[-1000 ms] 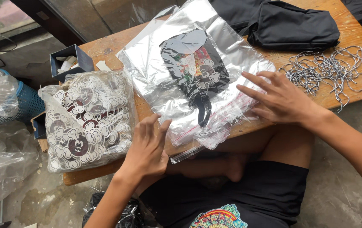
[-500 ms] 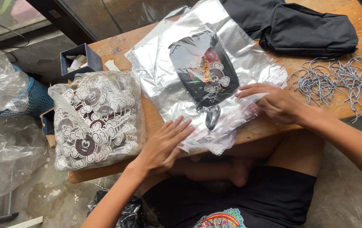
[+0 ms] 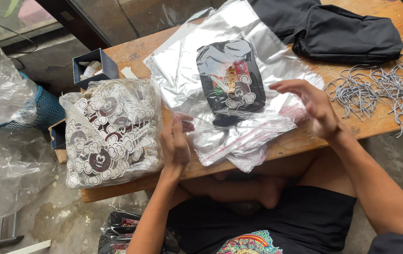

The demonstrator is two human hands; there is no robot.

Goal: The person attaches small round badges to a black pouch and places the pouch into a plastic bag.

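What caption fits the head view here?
Left hand pinches a clear plastic bag holding a black pouch; right hand hovers open above it.

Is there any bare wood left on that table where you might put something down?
A little. A bare strip runs along the table's near edge, between the clear plastic bags and the pile of cords, under the right hand. Another shows behind the sticker bag, beside the small blue box. The middle and far right are crowded.
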